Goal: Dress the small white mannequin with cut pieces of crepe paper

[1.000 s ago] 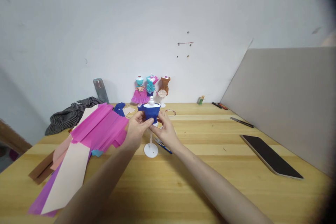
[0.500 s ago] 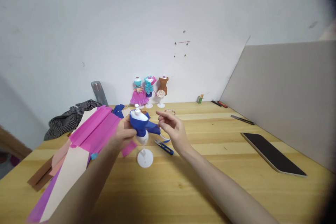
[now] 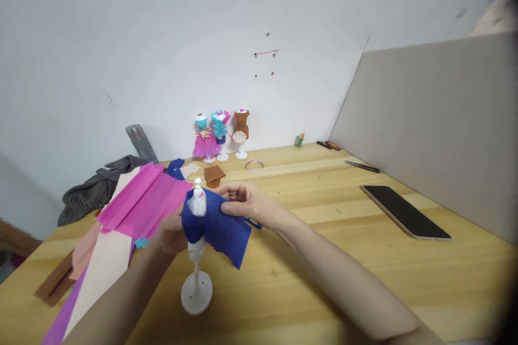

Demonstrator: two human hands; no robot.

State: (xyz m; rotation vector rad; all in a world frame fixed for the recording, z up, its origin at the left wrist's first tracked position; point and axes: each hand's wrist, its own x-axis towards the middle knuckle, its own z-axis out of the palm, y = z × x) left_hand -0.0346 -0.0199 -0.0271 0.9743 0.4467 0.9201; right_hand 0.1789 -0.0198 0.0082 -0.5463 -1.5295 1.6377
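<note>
A small white mannequin point(image 3: 198, 205) on a round stand point(image 3: 196, 292) is tilted in front of me, wrapped in blue crepe paper point(image 3: 220, 221). My left hand point(image 3: 172, 230) is closed on the mannequin's wrapped body from the left; its fingertips are hidden behind it. Thumb and fingers of my right hand point(image 3: 242, 200) pinch the upper edge of the blue paper, whose loose end hangs out to the right. Under that hand a blue handle of the thread snips point(image 3: 253, 223) peeks out; the rest is covered.
Pink crepe sheets point(image 3: 141, 202) and other coloured paper spread at left beside a striped cloth point(image 3: 101, 186). Three dressed mannequins point(image 3: 220, 132) stand by the wall, near a bottle point(image 3: 141, 143). Scissors point(image 3: 362, 166) and a black-faced tablet-like slab point(image 3: 404, 211) lie at right.
My right hand was off the paper with fingers apart and now pinches it. The mannequin has come nearer and lower, and the blue paper now spreads across its right side.
</note>
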